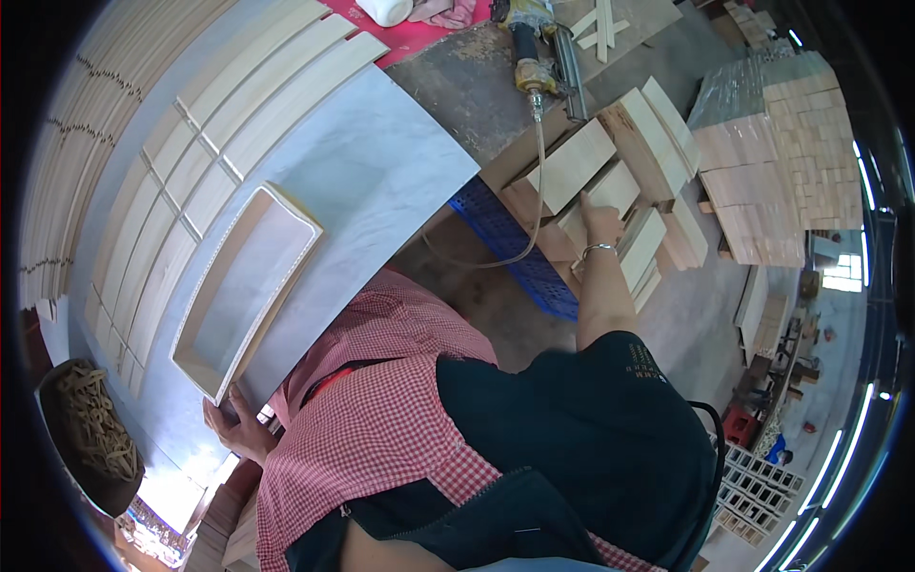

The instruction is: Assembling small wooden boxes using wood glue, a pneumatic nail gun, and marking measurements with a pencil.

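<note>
A shallow rectangular wooden frame (250, 355) with thin pale walls rests on the grey-white tabletop (381, 143). At its near end, my left hand (243, 431) has its fingers round the corner. Out to the right, my right hand (602, 226), with a bracelet at the wrist, is on a pale wooden board (615, 186) in a pile. One finger stretches along the board's end; the other fingers are partly hidden. More short boards (572, 162) lie around that hand, above a blue plastic crate (510, 243).
Rows of pale slats (243, 105) cover the table's left side. A dark bin of wood strips (100, 419) stands lower left. At the top, a nail gun (529, 48) trails an air hose (540, 181) near the crate. Stacked wooden blocks (772, 162) stand far right.
</note>
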Tool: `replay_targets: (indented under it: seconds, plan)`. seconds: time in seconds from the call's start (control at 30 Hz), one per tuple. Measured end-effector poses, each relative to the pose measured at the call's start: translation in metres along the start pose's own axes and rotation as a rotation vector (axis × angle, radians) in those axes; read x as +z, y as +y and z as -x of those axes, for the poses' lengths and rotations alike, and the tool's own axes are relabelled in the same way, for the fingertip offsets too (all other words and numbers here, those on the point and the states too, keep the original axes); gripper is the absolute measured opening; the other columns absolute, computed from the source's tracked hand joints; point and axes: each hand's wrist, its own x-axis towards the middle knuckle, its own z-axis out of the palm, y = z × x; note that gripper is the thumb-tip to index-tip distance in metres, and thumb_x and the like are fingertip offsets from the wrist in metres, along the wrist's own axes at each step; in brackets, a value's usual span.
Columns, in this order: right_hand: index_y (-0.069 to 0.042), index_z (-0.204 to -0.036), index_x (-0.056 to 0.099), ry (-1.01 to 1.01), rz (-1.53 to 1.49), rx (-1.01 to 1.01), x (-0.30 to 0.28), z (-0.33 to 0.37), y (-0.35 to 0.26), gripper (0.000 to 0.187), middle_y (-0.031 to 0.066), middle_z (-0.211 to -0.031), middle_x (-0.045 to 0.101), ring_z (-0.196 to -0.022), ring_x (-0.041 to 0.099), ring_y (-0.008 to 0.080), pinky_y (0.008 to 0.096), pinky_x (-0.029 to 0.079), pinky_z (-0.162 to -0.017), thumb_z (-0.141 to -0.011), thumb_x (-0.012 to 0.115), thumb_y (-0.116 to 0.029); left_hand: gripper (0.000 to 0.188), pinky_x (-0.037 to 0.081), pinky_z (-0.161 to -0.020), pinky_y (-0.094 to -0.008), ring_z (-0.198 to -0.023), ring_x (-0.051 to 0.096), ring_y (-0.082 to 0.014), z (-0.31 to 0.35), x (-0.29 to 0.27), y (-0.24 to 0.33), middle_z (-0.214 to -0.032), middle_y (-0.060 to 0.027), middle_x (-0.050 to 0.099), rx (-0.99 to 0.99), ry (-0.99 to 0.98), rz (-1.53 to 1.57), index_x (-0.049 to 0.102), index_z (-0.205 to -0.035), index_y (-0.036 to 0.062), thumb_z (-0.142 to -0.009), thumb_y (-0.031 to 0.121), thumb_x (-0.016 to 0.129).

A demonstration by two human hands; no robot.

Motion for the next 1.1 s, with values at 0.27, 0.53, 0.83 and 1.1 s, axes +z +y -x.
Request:
replay_targets:
  seconds: [0.27,0.53,0.83,1.1]
  plan:
    - [0.007,-0.128,0.060,-0.145,-0.016,-0.330,0.053,-0.063,0.023,0.093,0.0241,-0.106,0.071,-0.091,0.069,0.0392,0.0437,0.054,-0.085,-0.081,0.060,-0.073,0.047,0.047,-0.099,-0.0414,-0.117,0.055,-0.0317,0.001,0.003,0.010,-0.131,-0.0150,0.058,0.226,-0.006,0.067,0.064,-0.129,0.0054,-0.086,0.017,0.077]
    - [0.003,-0.118,0.060,0.341,-1.010,-0.751,-0.120,0.100,-0.041,0.038,0.0183,-0.109,0.065,-0.096,0.065,0.0245,0.0318,0.053,-0.084,-0.088,0.071,-0.019,0.044,0.045,-0.103,-0.0413,-0.121,0.050,-0.0294,0.006,-0.017,0.040,-0.124,-0.0114,0.063,0.278,0.012,0.149,0.068,-0.123,0.0063,-0.083,0.020,0.079]
    - [-0.003,-0.141,0.052,-0.515,-0.287,-2.421,-0.188,0.356,-0.195,0.084,0.0152,-0.147,0.052,-0.131,0.050,0.0355,0.0445,0.041,-0.111,-0.061,0.078,-0.013,0.040,0.048,-0.099,-0.0383,-0.118,0.053,-0.0260,0.022,-0.027,0.037,-0.117,-0.0085,0.066,0.221,0.105,0.217,0.071,-0.118,0.0055,-0.081,0.016,0.081]
    - [-0.004,-0.142,0.051,-0.526,-0.141,-2.700,-0.174,0.416,-0.233,0.088,0.0128,-0.147,0.052,-0.134,0.049,0.0319,0.0415,0.038,-0.114,-0.060,0.080,-0.016,0.034,0.048,-0.095,-0.0366,-0.108,0.056,-0.0232,0.022,-0.033,0.046,-0.107,-0.0069,0.068,0.218,0.137,0.246,0.074,-0.113,0.0054,-0.081,0.016,0.082]
